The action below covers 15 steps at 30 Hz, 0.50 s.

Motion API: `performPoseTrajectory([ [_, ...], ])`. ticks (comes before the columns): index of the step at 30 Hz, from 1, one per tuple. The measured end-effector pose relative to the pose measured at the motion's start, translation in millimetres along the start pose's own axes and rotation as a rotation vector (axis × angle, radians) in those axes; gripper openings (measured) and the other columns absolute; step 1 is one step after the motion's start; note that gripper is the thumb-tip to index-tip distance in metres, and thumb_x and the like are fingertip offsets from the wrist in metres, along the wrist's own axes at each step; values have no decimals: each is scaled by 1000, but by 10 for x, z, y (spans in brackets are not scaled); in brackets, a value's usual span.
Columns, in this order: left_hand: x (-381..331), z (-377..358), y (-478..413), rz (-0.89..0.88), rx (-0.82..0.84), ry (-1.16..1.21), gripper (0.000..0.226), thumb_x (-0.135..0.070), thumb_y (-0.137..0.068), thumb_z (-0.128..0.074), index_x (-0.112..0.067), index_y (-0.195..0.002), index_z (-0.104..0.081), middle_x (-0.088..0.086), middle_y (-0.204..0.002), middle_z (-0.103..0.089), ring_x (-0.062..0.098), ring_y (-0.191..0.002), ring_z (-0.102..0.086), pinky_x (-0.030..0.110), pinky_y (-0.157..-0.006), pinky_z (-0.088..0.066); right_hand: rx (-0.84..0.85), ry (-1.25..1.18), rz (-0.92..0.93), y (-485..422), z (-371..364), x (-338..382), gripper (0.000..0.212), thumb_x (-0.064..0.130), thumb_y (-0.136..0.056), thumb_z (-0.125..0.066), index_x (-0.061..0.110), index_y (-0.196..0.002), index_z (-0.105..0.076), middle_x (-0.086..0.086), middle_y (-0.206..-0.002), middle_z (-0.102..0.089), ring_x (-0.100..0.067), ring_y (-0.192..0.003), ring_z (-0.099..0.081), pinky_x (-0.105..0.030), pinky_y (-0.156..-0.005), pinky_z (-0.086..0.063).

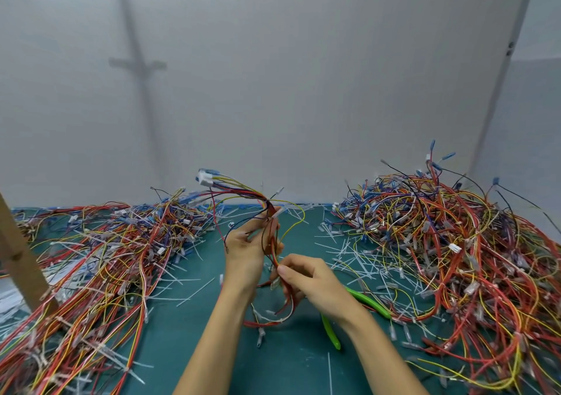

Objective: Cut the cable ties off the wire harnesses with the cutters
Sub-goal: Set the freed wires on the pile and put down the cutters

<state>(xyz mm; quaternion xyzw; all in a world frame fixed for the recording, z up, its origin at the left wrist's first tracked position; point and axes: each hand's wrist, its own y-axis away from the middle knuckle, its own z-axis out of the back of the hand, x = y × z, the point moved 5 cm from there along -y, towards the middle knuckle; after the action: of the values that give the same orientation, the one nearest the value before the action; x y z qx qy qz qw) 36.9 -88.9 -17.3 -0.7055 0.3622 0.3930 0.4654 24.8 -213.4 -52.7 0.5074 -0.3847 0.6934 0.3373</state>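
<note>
Our left hand (247,247) is raised over the middle of the green mat (188,328), fingers curled around a wire harness (267,227) that it holds upright. The harness fans out above it in red, yellow and dark wires toward a white connector (204,179). Our right hand (312,282) sits just below and to the right, thumb and fingertips pinched on the lower run of the same harness, whose loose ends trail down onto the mat. The cutters (361,299), with bright green handles, lie under our right wrist; we cannot tell whether the hand grips them or they simply rest on the mat. A large pile of harnesses (91,258) covers the left side of the mat and a taller pile (449,242) covers the right. White cable ties (352,258) lie scattered between the two piles, thickest near the right one.
</note>
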Motion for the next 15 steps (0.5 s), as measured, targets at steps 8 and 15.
performPoseTrajectory([
  [8, -15, -82, 48, -36, 137, 27, 23, -41, -88, -58, -26, -89, -74, -5, -51, -37, 7, -36, -31, 19, -37, -23, 132, -37, -15, 10, -66, -4, 11, 20, -92, -63, 20, -87, -72, 4, -68, -59, -4, -60, -55, -17, -56, -46],
  [15, 18, -191, 113, 150, 385, 337, 20, -29, -96, -52, -18, -83, -62, -2, -56, -26, 4, -36, -23, 22, -39, -15, 119, -45, -48, 25, -37, -65, 12, 11, -95, -62, 15, -91, -73, 6, -64, -57, -5, -58, -52, -17, -55, -44],
])
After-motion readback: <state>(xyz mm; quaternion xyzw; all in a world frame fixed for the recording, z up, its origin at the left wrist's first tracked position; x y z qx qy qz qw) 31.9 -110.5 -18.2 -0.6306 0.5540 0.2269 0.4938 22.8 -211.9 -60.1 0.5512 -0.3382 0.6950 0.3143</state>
